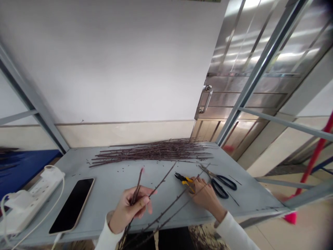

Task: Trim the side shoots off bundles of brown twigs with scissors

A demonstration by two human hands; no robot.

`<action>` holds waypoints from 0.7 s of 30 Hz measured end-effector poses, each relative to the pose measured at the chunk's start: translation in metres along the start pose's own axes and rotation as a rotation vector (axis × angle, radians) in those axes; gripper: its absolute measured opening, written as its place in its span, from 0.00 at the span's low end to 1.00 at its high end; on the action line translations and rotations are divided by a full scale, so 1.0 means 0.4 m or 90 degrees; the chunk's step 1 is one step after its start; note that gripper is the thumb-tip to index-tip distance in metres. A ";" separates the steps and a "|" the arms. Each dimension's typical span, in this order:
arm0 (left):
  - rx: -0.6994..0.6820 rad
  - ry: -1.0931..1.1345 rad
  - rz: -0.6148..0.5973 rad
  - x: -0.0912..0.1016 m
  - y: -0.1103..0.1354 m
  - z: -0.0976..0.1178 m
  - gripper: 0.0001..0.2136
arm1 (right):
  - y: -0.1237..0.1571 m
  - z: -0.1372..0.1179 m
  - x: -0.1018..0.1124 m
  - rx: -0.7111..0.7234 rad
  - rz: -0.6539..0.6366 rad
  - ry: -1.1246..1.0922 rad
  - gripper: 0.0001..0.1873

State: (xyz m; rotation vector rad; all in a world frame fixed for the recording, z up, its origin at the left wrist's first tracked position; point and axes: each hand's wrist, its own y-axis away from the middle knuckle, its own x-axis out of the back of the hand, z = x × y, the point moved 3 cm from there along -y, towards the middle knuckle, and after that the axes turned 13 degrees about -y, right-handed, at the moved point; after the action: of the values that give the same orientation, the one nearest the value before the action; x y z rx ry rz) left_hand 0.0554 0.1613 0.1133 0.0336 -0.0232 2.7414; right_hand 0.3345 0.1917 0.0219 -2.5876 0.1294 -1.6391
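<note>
My left hand (pixel 130 208) is closed around a short bundle of thin dark twigs (pixel 137 187) that points up and away from me. My right hand (pixel 204 196) rests on the grey table (pixel 109 180), its fingers closed on the yellow-and-black pliers (pixel 185 180) lying there. Two long twigs (pixel 166 208) run diagonally across the table between my hands. Black-handled scissors (pixel 220 181) lie just right of my right hand. A large pile of twigs (pixel 153 152) stretches along the back of the table.
A black phone (pixel 72 205) lies screen-up at the front left, beside a white power strip (pixel 31 198) with cables. Grey metal frame posts (pixel 255 76) rise at both back corners. A steel door (pixel 234 97) stands behind on the right. A red pole (pixel 314 159) leans far right.
</note>
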 end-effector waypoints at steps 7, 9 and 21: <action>0.014 0.031 -0.008 -0.011 -0.002 0.016 0.19 | -0.029 0.016 -0.033 0.070 0.021 0.004 0.23; 0.020 0.033 -0.009 -0.013 -0.001 0.019 0.19 | -0.039 0.042 -0.027 0.088 0.034 -0.005 0.19; 0.001 0.037 -0.030 -0.016 -0.003 0.011 0.19 | 0.009 0.362 0.062 0.022 0.142 0.041 0.09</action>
State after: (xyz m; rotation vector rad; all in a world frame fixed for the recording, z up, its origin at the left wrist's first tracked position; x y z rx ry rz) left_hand 0.0619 0.1598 0.1176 -0.0439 -0.0031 2.6932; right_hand 0.4757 0.1882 -0.0180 -2.3955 0.3742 -1.6275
